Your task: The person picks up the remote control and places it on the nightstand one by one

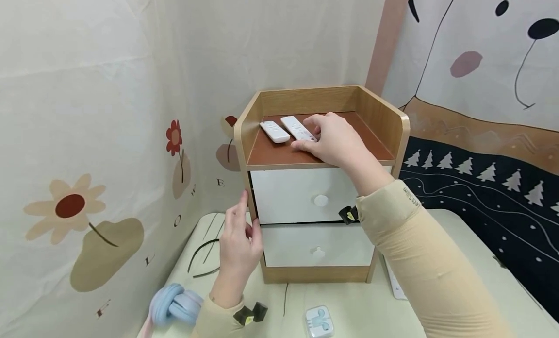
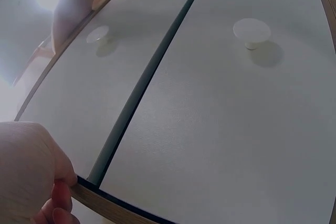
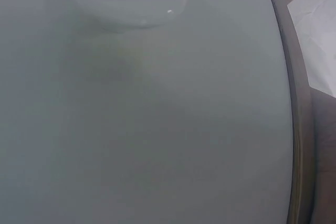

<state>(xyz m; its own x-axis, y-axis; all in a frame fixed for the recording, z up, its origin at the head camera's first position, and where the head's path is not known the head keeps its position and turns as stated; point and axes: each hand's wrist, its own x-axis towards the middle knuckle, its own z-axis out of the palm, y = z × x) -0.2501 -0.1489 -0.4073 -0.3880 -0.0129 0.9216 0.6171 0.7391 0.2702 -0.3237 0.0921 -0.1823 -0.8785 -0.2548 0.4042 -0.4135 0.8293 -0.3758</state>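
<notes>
On the brown top of a small wooden cabinet (image 1: 323,275) lie two white remote controls side by side. My right hand (image 1: 334,139) reaches over the cabinet's front edge, with thumb and fingers around the near end of the longer remote control (image 1: 297,127). The shorter remote control (image 1: 274,132) lies just left of it, untouched. My left hand (image 1: 240,241) rests against the cabinet's left side, its fingers pointing up along the edge. In the left wrist view, that hand (image 2: 26,171) is at the side edge near the gap between the drawers.
The cabinet has an upper drawer (image 1: 288,194) and a lower drawer (image 1: 288,245), both white with round knobs. In front lies a clear case with earphones (image 1: 320,321). A knotted blue-and-pink cloth item (image 1: 174,304) and a dark headband-like loop (image 1: 205,274) lie left; a white object (image 1: 395,282) is right.
</notes>
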